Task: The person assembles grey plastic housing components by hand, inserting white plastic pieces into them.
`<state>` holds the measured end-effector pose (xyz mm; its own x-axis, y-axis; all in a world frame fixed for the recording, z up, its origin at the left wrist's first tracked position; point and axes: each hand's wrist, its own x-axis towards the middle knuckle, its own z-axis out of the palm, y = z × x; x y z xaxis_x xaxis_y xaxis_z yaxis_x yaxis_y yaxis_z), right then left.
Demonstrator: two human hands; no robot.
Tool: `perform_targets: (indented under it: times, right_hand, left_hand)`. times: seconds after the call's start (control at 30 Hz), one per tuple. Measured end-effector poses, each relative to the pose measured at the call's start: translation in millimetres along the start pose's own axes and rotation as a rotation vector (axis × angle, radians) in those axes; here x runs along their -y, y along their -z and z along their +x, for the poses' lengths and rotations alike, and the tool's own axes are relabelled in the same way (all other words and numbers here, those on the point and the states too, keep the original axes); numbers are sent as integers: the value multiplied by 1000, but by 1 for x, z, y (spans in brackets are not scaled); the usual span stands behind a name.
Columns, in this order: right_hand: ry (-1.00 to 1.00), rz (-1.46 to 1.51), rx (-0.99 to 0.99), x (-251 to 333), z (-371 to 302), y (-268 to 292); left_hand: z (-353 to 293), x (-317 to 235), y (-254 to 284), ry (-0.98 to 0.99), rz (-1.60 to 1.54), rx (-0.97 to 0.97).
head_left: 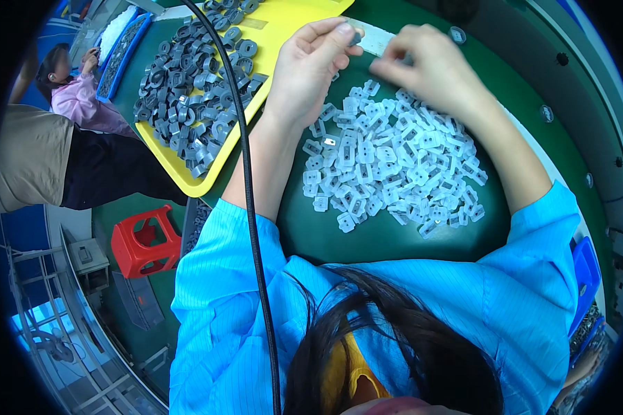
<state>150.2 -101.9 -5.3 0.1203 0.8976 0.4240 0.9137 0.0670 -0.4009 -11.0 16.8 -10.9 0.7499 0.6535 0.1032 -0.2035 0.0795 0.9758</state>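
Observation:
My left hand (317, 59) is closed in a pinch between thumb and fingers on a small grey plastic part (355, 37), raised past the far edge of the pile. To its right, my right hand (429, 66) hovers above the pile's far side, smeared by motion; its curled fingertips are too blurred to show whether they hold anything. Many small translucent white plastic pieces (387, 159) lie heaped on the green tabletop (387, 245) between my forearms. Left of my left hand, a yellow tray (202, 185) carries a heap of grey ring-shaped plastic parts (187, 104).
A black cable (246, 152) runs down across the view by my left forearm. At the far left, a person in pink (83, 104) sits near a blue bin (121, 59), and another person stands closer. A red stool (145, 242) is on the floor; blue trays (585, 280) are at right.

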Motion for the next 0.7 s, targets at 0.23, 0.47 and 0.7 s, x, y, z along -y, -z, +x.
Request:
perform_targets:
  times: [0.23,0.47,0.7]
  right_hand:
    - [-91,306,138,18,-2,2]
    - [-489,1198,163,14,12,21]
    - [-140,472,-198,2,4,3]
  left_hand:
    - [4,-2,10,91,-288,105]
    - [-2,1,-13,118,-371,87]
    - [-10,2,-22,82,-341,133]
